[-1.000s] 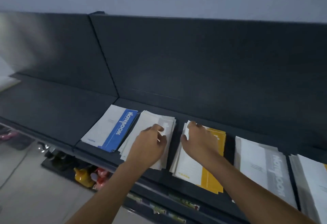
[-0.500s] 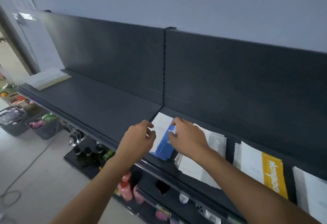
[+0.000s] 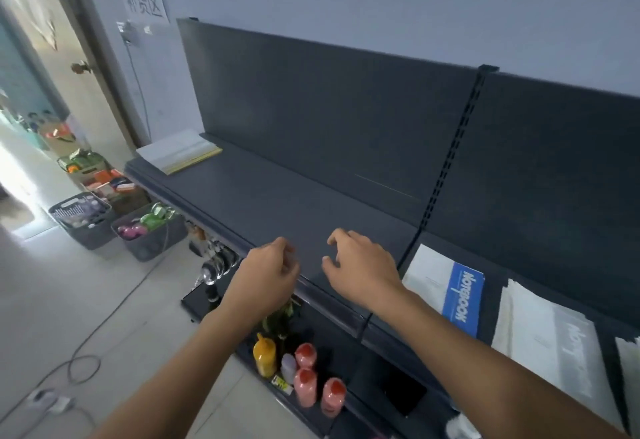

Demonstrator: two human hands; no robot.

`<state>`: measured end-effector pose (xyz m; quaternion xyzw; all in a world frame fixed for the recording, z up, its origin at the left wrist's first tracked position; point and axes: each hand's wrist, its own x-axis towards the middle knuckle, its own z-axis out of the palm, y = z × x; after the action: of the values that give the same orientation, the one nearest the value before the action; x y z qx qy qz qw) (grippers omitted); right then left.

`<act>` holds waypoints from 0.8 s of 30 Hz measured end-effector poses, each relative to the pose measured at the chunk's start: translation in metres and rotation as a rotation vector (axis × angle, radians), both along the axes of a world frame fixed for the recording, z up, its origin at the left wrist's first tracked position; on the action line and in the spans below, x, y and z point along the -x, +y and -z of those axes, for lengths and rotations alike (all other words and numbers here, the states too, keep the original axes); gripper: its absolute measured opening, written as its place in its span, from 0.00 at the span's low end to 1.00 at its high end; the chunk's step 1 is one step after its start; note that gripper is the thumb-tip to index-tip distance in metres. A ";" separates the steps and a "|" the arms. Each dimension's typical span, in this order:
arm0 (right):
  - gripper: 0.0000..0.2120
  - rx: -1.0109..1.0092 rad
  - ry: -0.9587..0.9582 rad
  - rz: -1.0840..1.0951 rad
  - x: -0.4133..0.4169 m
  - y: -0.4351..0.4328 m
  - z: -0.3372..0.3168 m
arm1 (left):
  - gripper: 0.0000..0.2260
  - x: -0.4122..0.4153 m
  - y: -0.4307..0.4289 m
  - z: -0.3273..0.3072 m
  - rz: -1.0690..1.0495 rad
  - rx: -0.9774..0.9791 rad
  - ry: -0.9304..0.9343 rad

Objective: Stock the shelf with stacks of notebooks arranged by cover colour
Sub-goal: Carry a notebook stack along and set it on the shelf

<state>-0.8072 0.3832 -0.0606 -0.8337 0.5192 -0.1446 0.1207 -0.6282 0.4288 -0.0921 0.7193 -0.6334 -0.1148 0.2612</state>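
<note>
Both hands hovered empty above the front edge of the dark grey metal shelf, the left hand and right hand with fingers loosely curled. Just right of them lay a flat stack of white notebooks with a blue band, and beside it a paler white-and-grey stack.

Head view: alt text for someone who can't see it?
The left hand and right hand, empty, fingers loosely curled, are over the dark shelf. Right of them lie a blue notebook stack and a grey stack; a pale stack sits at its far left end.
</note>
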 end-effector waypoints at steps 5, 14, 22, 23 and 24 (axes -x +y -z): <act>0.14 -0.022 0.012 -0.072 -0.065 -0.025 0.002 | 0.10 -0.060 -0.010 0.002 -0.050 0.001 0.007; 0.13 -0.017 -0.019 -0.149 -0.199 -0.097 0.003 | 0.08 -0.194 -0.056 -0.015 -0.172 0.008 0.014; 0.13 -0.061 -0.009 -0.199 -0.307 -0.152 0.018 | 0.08 -0.302 -0.092 -0.010 -0.229 0.004 0.021; 0.13 -0.065 -0.003 -0.203 -0.319 -0.156 0.018 | 0.07 -0.315 -0.094 -0.008 -0.234 0.003 0.025; 0.13 -0.067 0.001 -0.208 -0.331 -0.159 0.019 | 0.07 -0.327 -0.096 -0.006 -0.239 0.002 0.028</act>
<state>-0.4764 0.2237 -0.0797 -0.8786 0.4345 -0.1136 0.1625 -0.3011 0.3327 -0.0864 0.7879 -0.5393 -0.0924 0.2826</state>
